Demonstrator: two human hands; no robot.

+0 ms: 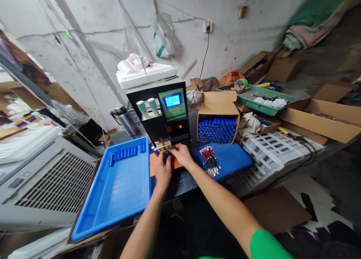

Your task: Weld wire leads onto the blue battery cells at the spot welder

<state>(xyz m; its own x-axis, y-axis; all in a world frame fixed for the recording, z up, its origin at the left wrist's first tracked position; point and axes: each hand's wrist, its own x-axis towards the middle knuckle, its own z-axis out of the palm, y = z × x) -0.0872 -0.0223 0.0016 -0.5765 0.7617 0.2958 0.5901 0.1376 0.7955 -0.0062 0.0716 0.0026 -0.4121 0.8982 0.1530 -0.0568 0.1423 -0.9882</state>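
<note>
At the front of a black spot welder (150, 129) with a lit screen, both my hands meet below its electrode holder (163, 145). My left hand (163, 171) is closed around a blue cylindrical battery cell (167, 153), mostly hidden by the fingers. From the right, my right hand (183, 156) reaches in with its fingers pinched near the cell's end. What it pinches is too small to make out. An orange mat (176, 164) lies under the hands. Beside my right forearm, a bundle of red and black wire leads (211, 161) rests on a blue pad (237, 157).
On the left, a blue tray (124, 187) holds a row of blue cells (125, 153). A cardboard box (220, 107) packed with cells stands right of the welder. Behind are a steel flask (125, 119) and a green tray (265, 97); white plastic crates (262, 153) sit at right.
</note>
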